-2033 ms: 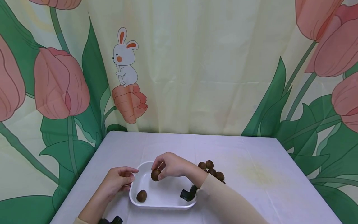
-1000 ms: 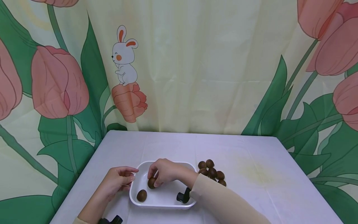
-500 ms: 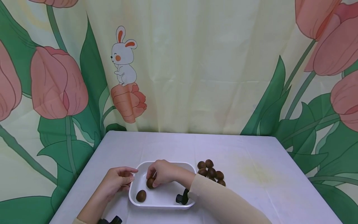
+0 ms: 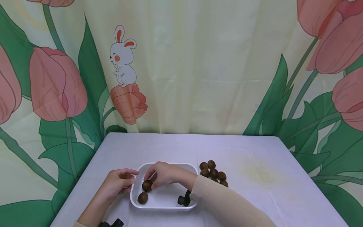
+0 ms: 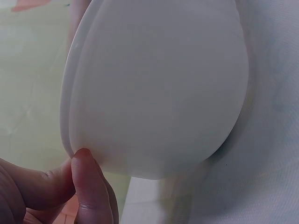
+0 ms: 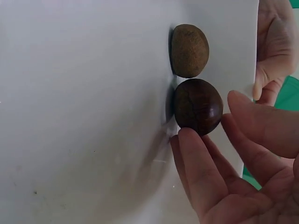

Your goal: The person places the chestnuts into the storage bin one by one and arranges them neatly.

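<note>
A white tray (image 4: 167, 201) lies on the table, and my left hand (image 4: 117, 183) pinches its left rim between thumb and fingers. The left wrist view shows the thumb (image 5: 86, 182) at the rim, with the tray's outer wall (image 5: 159, 84) filling most of the picture. Inside the tray, my right hand (image 4: 163, 175) reaches to the left end. Its fingertips (image 6: 189, 137) touch a glossy brown chestnut (image 6: 198, 107), while the thumb (image 6: 240, 102) stands slightly apart from it. Just beside that nut sits another chestnut (image 6: 189, 51), its dull rough base showing.
Several more chestnuts (image 4: 214, 173) are grouped on the table to the right of the tray, some partly behind the right sleeve (image 4: 227, 201). A white cloth covers the table (image 4: 255, 176). Behind it hangs a curtain (image 4: 198, 78) printed with tulips and a rabbit.
My right hand has carried the chestnut left and down to the tray's left end, beside the other one, and its thumb has come off it. The left hand keeps its place on the rim.
</note>
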`<state>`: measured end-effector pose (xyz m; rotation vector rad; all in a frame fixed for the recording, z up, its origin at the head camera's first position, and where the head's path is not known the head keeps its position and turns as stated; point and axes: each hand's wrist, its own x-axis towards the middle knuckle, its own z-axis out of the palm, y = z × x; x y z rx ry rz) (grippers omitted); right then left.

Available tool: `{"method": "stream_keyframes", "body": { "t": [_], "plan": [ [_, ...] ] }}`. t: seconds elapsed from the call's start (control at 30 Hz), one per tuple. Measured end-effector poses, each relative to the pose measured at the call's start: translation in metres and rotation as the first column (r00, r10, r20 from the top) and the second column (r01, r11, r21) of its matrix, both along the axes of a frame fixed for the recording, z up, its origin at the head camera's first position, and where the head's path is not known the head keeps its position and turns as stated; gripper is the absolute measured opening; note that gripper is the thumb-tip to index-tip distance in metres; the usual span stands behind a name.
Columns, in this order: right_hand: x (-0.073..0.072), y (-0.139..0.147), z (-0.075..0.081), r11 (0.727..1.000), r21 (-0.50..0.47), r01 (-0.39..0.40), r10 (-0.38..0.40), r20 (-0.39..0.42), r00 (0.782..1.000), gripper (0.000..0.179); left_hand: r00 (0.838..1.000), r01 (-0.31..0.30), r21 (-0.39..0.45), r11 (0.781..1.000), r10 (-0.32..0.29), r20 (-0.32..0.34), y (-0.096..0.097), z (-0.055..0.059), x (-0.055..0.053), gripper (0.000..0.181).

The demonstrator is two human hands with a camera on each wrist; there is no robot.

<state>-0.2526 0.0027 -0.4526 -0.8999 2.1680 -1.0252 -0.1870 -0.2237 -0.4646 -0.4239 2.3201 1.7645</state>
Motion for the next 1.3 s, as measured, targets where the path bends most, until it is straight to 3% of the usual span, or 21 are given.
{"method": "stream_keyframes", "body": {
  "t": [0.27,0.47,0.7,0.97,1.3],
  "plan": [
    [-0.0039,0.0006,-0.0011,0.996,-0.066,-0.061,0.068,0.104,0.992,0.038,1.0,0.005,-0.003,1.0,-0.005,-0.008,-0.0003,0.0006,0.001,0.029],
    [-0.0039,0.001,-0.0014,0.999,-0.035,-0.027,0.028,0.037,0.999,0.031,1.0,0.003,0.001,1.0,-0.003,-0.007,-0.0003,-0.0007,0.0004,0.029],
    [-0.0038,0.0016,-0.0021,0.996,0.029,0.083,-0.083,-0.025,0.996,0.025,1.0,0.008,0.01,1.0,-0.008,-0.004,-0.0011,-0.0032,-0.0005,0.031],
    [-0.0084,0.0016,-0.0025,0.998,0.027,-0.051,0.052,-0.074,0.996,0.035,0.999,0.026,0.01,1.0,-0.026,-0.02,-0.003,-0.0051,-0.0014,0.031],
    [-0.0072,0.0019,-0.0012,0.999,0.011,-0.046,0.046,-0.001,0.999,0.04,0.999,0.031,0.011,0.999,-0.031,-0.024,-0.0038,-0.0057,-0.0008,0.03]
  ]
}}
